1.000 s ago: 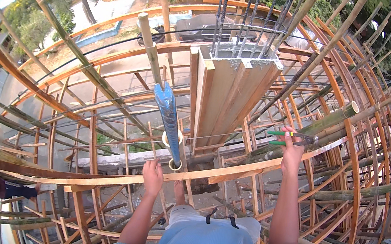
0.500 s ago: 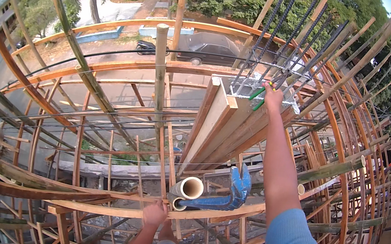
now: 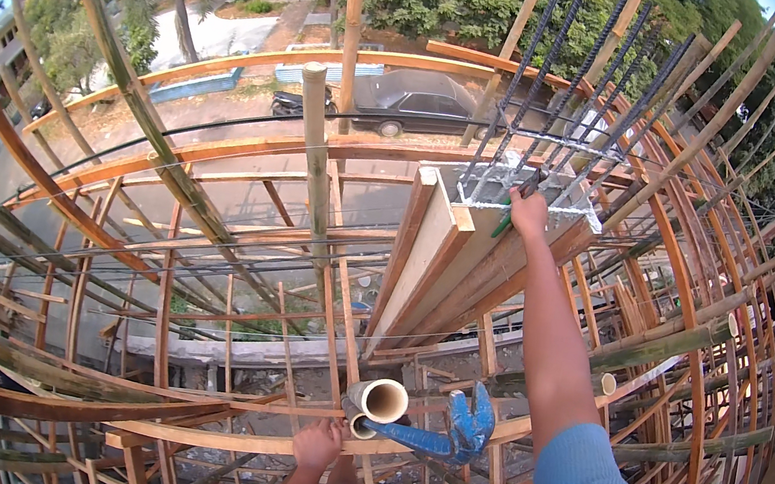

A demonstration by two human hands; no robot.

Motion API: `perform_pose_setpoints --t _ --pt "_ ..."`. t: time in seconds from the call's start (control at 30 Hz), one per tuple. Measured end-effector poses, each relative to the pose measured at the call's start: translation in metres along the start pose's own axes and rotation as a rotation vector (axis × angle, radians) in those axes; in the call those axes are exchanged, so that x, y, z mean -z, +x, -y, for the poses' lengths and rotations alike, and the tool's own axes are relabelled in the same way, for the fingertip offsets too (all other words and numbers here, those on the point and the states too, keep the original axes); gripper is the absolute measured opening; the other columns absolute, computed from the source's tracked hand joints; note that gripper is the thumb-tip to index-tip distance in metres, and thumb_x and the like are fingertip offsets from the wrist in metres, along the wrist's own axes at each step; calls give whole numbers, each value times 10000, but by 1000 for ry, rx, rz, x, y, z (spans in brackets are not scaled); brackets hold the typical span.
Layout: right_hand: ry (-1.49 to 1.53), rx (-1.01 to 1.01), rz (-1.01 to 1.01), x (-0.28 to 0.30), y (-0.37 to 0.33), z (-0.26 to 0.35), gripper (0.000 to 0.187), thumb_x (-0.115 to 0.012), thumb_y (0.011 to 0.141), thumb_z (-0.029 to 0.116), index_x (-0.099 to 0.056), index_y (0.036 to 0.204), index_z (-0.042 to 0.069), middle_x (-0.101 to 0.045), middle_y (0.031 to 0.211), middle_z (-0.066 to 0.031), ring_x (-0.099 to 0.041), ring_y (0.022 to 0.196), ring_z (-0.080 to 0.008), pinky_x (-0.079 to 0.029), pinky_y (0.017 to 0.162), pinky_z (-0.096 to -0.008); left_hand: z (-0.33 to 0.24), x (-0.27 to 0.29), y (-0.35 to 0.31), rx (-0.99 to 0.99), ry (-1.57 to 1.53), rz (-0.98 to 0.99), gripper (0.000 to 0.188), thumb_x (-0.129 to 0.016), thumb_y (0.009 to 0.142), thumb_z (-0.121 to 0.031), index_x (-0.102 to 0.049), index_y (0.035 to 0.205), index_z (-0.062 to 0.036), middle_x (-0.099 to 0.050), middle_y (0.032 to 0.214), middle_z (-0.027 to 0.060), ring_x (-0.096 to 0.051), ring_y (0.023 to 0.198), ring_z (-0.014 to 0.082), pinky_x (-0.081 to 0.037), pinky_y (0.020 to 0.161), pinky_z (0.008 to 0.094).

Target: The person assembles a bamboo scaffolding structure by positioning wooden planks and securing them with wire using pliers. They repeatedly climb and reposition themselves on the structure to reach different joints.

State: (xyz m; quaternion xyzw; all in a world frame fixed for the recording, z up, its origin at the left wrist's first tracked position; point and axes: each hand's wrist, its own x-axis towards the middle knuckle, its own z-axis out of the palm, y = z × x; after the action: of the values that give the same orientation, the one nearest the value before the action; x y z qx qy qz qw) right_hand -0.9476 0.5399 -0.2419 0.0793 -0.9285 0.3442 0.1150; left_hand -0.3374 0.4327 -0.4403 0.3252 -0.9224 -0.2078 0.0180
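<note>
While the left hand point(image 3: 317, 444) is resting curled on the near wooden rail point(image 3: 218, 439) (can't tell if it's really gripping), the right hand point(image 3: 529, 214) is clamping onto some green-handled pliers point(image 3: 502, 226), which are poking over the far column's point(image 3: 447, 276) top edge, near the dark rebar point(image 3: 555, 47).

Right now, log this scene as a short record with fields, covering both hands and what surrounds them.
Left hand: curled over a long light-brown wooden plank
Right hand: holding green-handled pliers
Pliers' place: top of a tall wood-panelled column form, beside ridged dark steel bars
Nearby tool: blue forked bar, one end at the mouth of a pale hollow bamboo pole
Background: dark parked car, beyond the scaffolding
Unclear: what the pliers' tips touch
</note>
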Motion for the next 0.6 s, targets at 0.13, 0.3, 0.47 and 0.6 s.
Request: perform_pose_setpoints --t 0.13,0.3,0.47,0.6 --pt "-69 -5 149 -1 14 -2 434 -787 881 375 -740 971 -47 -744 1018 -283 -711 1045 -447 -555 910 -506 3 -6 0 22 8 36 252 -588 897 -296 -703 794 -97 -722 804 148 -716 740 358 -577 688 491" --pt "-39 58 290 2 6 5 440 -800 860 424 -755 1039 24 -756 1003 -230 -719 1014 -415 -553 897 -460 8 -11 -1 -62 -36 -55 231 -591 884 -282 -699 790 -100 -715 785 137 -710 723 355 -577 678 487" --pt "50 86 349 23 5 8 481 -806 865 446 -746 1158 68 -740 1102 -214 -719 1040 -341 -545 897 -423 8 -9 0 -105 15 -61 234 -591 886 -273 -697 784 -91 -716 780 137 -711 712 340 -580 654 477" --pt "635 48 -29 69 -46 -2 296 -663 1016 238 -706 1252 64 -716 1104 -65 -660 921 -153 -565 798 -298 6 -9 0 -96 49 -81 249 -591 896 -278 -696 778 -85 -721 783 136 -713 712 336 -584 656 475"
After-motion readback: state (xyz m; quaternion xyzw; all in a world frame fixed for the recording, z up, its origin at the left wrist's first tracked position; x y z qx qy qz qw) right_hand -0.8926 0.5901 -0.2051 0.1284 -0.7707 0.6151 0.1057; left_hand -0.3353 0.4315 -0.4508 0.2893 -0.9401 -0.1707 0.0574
